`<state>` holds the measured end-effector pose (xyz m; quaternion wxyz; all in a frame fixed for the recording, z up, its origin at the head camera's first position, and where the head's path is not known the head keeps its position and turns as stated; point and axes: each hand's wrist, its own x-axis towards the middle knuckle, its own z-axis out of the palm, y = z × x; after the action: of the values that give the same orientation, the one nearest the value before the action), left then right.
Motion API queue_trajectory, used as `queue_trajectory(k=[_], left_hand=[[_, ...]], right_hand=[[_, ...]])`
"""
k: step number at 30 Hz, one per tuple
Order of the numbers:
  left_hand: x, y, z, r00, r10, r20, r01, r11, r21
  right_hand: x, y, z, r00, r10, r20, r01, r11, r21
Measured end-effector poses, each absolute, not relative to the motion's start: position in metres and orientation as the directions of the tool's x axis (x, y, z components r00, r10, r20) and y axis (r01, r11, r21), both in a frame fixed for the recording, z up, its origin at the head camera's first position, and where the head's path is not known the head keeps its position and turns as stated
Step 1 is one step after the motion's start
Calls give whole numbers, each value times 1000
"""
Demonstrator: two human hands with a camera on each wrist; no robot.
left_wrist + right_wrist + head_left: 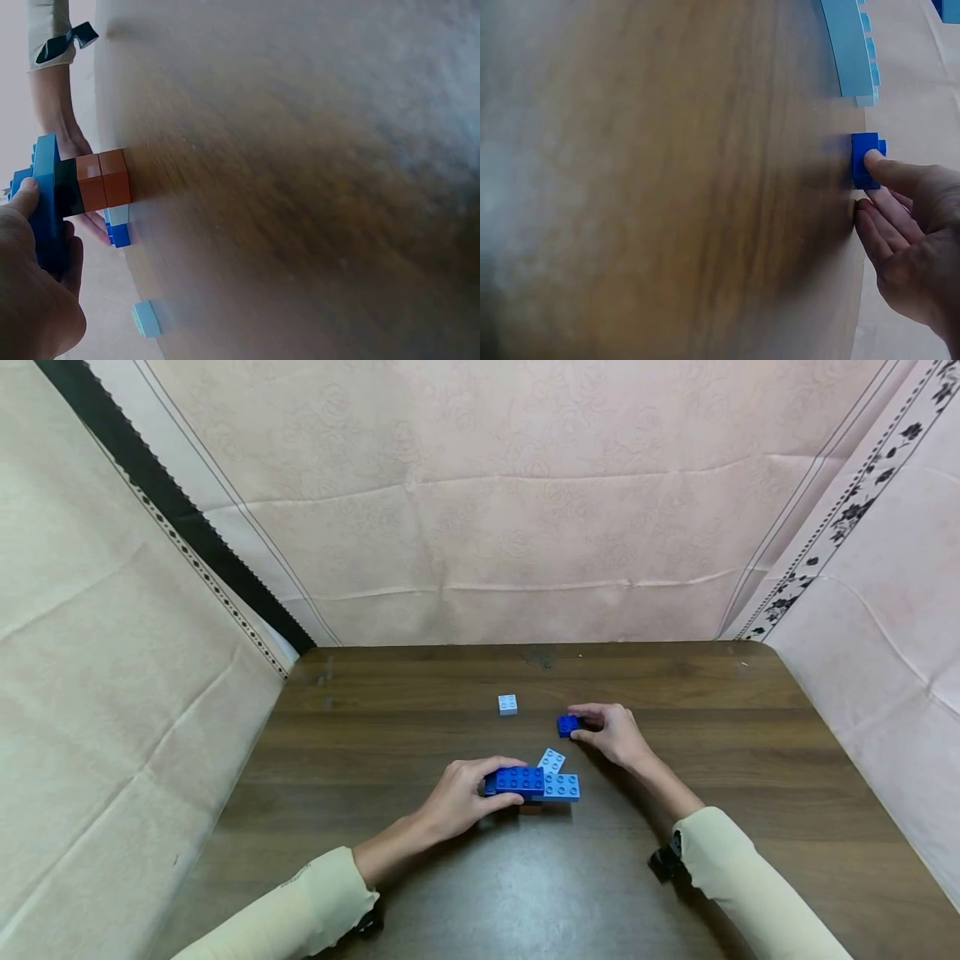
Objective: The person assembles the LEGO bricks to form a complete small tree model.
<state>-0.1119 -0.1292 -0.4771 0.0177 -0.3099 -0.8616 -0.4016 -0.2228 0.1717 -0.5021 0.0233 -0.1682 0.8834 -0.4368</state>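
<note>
- Our left hand (465,789) grips the left end of a brick stack (534,783), thumb on the near side and fingers on the far side, just below the centre of the head frame.
- Our right hand (615,733) pinches a small dark blue brick (567,725) between thumb and fingers, right of centre; the brick sits at the fingertips, on the left side of that hand.
- On the stack, a studded dark blue brick (517,778) lies within the left grip, while a light blue brick (561,787) juts out to the right, clear of our fingers.
- Under these, at left in the left wrist frame, we see a blackish brick (68,186) and then reddish-brown bricks (103,180) next to the tabletop.
- Between our hands, a loose light blue brick (552,761) shows just behind the stack; from the head view we cannot tell whether the two touch.
- Farther back, above the frame's centre, a small pale blue brick (507,705) rests on the brown wooden table (675,685), apart from both hands.
- Pale patterned cloth (487,460) fills the top of the head frame, and cream sleeves (300,910) cover our forearms.
</note>
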Motion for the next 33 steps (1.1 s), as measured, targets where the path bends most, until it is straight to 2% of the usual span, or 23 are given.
queue_trajectory(k=[9,22,33], left_hand=[[-114,-128,-477,-810,517,276,545,491,679],[-113,-129,-476,-807,522,277,547,482,685],[-111,-129,-477,-806,519,286,551,479,683]], right_hand=[[-214,180,-499,-919,-364,150,-337,528,-780],[-175,178,-469,-843,-486,231,-468,450,-761],[-140,171,-443,-827,-524,203,-439,378,-815]])
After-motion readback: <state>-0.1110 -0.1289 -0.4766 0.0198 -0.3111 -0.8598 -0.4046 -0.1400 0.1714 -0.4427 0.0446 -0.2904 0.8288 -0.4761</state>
